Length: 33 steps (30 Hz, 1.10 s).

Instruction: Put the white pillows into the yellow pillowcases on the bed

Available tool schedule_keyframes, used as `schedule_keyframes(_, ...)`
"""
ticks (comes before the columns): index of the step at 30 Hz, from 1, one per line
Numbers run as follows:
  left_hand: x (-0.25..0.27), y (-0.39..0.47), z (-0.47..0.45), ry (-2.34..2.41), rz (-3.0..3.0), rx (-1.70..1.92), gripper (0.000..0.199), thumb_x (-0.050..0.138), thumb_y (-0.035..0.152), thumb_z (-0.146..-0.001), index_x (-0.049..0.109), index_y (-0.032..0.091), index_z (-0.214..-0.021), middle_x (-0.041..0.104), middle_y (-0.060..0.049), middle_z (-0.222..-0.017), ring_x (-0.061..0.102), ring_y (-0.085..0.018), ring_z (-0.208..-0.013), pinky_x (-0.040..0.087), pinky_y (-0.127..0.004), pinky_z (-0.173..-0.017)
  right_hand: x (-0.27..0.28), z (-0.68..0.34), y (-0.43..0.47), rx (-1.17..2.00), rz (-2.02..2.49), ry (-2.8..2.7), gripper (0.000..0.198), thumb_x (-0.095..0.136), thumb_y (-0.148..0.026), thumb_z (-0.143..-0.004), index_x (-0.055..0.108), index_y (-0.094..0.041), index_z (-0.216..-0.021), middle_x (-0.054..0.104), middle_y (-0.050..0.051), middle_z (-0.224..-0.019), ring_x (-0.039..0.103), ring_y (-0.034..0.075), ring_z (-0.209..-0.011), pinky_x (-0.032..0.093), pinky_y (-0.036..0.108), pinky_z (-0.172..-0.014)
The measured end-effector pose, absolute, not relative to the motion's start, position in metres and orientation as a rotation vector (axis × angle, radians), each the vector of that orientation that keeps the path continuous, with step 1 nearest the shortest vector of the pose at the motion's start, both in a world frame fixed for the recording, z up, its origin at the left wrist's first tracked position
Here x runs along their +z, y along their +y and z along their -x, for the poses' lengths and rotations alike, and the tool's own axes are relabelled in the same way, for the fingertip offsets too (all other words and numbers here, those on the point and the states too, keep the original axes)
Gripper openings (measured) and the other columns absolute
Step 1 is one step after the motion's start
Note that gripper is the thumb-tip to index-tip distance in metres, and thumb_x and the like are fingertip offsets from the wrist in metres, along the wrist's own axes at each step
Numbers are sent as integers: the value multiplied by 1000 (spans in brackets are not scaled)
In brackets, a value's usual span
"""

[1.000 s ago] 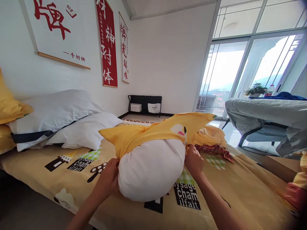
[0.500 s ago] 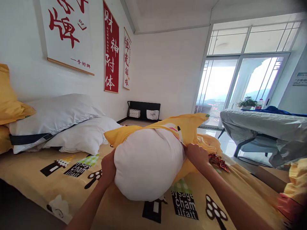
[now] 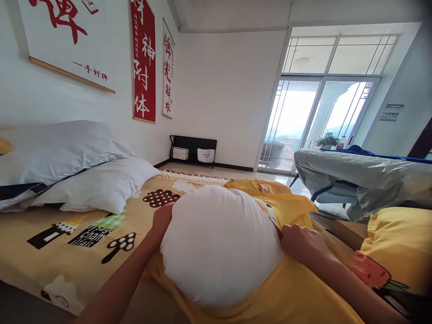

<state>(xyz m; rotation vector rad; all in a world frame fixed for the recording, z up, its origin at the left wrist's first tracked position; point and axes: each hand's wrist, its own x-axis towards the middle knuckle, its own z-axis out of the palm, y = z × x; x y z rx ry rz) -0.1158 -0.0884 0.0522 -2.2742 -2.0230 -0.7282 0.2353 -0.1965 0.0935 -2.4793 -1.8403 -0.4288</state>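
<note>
A plump white pillow (image 3: 219,247) bulges toward me out of the mouth of a yellow pillowcase (image 3: 303,292). The yellow cloth runs under and around the pillow's lower edge, with a printed part showing at its far right. At the pillow's left side, my left hand (image 3: 162,225) is closed on the pillowcase rim, its fingertips hidden behind the pillow. My right hand (image 3: 303,243) pinches the rim at the right side, fingers curled into the yellow fabric. Both hands are just above the bed (image 3: 135,274), which has a tan printed sheet.
Two white pillows (image 3: 81,153) lie stacked at the left by the wall. A yellow pillow with a strawberry-like print (image 3: 398,247) is at the right, beside a cardboard box (image 3: 347,231). Beyond stand a covered table (image 3: 337,164) and a chair (image 3: 337,193).
The pillowcase's near rim has come down, so yellow cloth now shows below the pillow. My hands have spread apart, and the view has shifted to the right.
</note>
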Motion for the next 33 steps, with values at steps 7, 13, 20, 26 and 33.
schedule_keyframes(7,70,-102,115,-2029,2273,-682,19,44,19,-86,62,17,-81,69,-9,-89,64,-22,-77,35,-28,-59,141,-139,-195,-633,1248,-2255,41,40,-45,-95,53,-23,-127,60,7,-127,55,22,-115,41,38,-92)
schedule_keyframes(13,88,-108,121,-1874,2250,-645,19,44,21,-86,61,18,-78,69,-8,-84,62,-21,-73,34,-28,-60,126,-64,-177,-387,817,-2449,25,51,-38,-90,63,-22,-106,69,3,-108,58,19,-104,36,36,-92)
schedule_keyframes(20,69,-91,120,-1817,2236,-552,13,48,18,-76,60,19,-72,69,-7,-76,62,-22,-73,35,-29,-63,80,-89,-132,19,949,-2498,22,52,-24,-87,65,-24,-105,69,0,-103,61,17,-94,38,30,-86)
schedule_keyframes(26,29,-70,126,-1880,2229,-325,21,44,12,-74,63,18,-78,71,-10,-82,65,-25,-81,39,-32,-69,38,-68,-105,-100,933,-2744,14,48,-23,-87,62,-20,-90,67,1,-91,60,16,-84,36,31,-80)
schedule_keyframes(33,-5,-50,134,-2012,2124,-210,26,38,15,-84,62,16,-94,70,-11,-84,67,-26,-83,41,-34,-70,17,-47,-97,-215,956,-2873,22,46,-30,-87,62,-16,-93,68,8,-99,58,22,-95,35,38,-83)
